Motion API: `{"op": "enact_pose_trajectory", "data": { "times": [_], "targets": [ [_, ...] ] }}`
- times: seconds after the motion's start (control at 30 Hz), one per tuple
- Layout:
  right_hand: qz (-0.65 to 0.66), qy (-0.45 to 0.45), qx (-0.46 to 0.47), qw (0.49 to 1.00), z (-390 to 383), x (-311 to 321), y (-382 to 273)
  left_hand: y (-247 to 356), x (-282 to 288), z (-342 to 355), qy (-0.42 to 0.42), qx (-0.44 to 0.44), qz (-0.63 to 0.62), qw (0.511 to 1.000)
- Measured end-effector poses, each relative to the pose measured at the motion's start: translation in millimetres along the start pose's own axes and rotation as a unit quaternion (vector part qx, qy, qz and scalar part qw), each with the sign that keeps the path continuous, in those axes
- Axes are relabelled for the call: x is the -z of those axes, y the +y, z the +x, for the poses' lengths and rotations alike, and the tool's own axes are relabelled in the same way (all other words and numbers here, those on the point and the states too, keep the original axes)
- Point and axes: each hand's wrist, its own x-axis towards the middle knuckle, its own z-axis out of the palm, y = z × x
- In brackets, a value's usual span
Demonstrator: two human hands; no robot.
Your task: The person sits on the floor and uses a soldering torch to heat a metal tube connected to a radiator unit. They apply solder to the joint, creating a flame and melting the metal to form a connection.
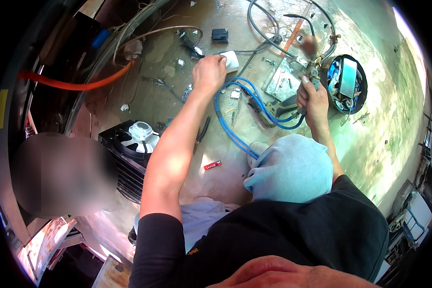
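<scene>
My left hand (209, 74) reaches forward with its fingers closed on a small white squarish object (230, 61) over the concrete floor. My right hand (313, 100) grips a torch handle (313, 77) with metal fittings, beside a dark round container (346, 86) of mixed items. Blue hoses (221, 117) loop between my hands. An olive-and-black tool (264, 113) lies under them, partly hidden. A scuffed metal plate (278, 84) with small parts lies left of the torch. A small black block (220, 35) sits beyond my left hand.
A black radiator with a white fan (141, 137) stands by my left forearm. An orange hose (81, 84) crosses the far left beside a dark machine frame (53, 53). More hoses (252, 24) coil at the back. A red tube (212, 165) lies near my knees. The lower-left shape is blurred.
</scene>
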Motion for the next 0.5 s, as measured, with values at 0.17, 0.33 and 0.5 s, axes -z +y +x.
{"op": "enact_pose_trajectory", "data": {
  "times": [0.17,0.33,0.5],
  "targets": [
    [-0.001,-0.006,0.007,1.000,1.2,5.0,0.3,-3.6,72.8,-56.2,0.041,0.016,-0.305,0.951],
    [-0.007,-0.056,0.006,0.998,0.2,-22.7,-7.5,-22.3,168.8,-136.0,0.103,0.096,-0.502,0.853],
    [-0.089,-0.196,0.019,0.976,-7.6,-90.8,-32.2,-46.1,223.0,-213.1,0.173,0.077,-0.517,0.835]
  ]
}}
